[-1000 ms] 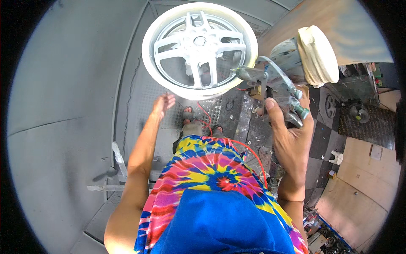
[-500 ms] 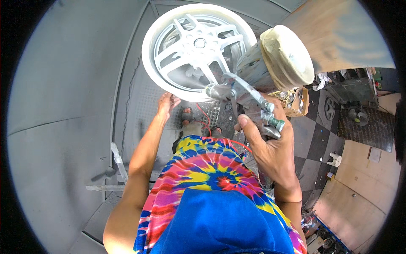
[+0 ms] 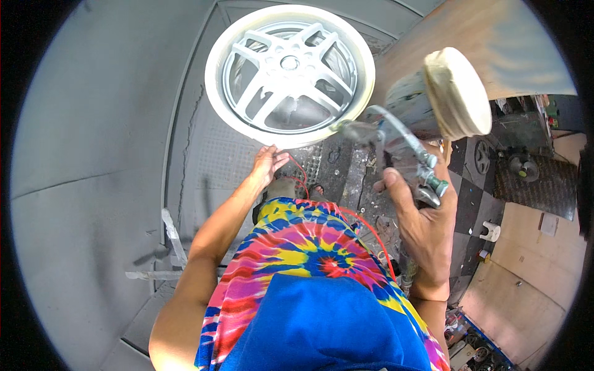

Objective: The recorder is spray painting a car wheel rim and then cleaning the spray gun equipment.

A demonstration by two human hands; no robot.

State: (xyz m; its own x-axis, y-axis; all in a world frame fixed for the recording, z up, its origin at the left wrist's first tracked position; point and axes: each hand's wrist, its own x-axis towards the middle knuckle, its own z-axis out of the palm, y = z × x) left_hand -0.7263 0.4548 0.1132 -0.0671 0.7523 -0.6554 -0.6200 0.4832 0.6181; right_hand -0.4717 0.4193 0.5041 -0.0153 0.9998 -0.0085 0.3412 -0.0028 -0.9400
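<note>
A white spoked wheel rim (image 3: 289, 63) lies face up ahead of me, with a pale cream outer band around it. My left hand (image 3: 270, 164) is at its near edge, fingertips bent together on the rim's lip. In my right hand (image 3: 427, 216) is a metal spray gun (image 3: 427, 159), its handle wrapped by the fingers. The nozzle points left at the wheel's lower right edge and is smeared by motion. Beyond the grip, the gun's paint cup (image 3: 459, 93) tilts to the right, its end covered in cream-coloured material.
A grey wall (image 3: 99, 142) rises on the left, with a grey-coated stand (image 3: 174, 238) near it. A red hose (image 3: 377, 238) runs past my right side. Farther right are a checkered floor, a fan (image 3: 523, 167), a white stool (image 3: 490, 232) and another wheel (image 3: 482, 156).
The wheel has turned, its spokes now at another angle. My left hand has moved right along the near edge. The spray gun and right hand have shifted right; the mist at the nozzle no longer shows.
</note>
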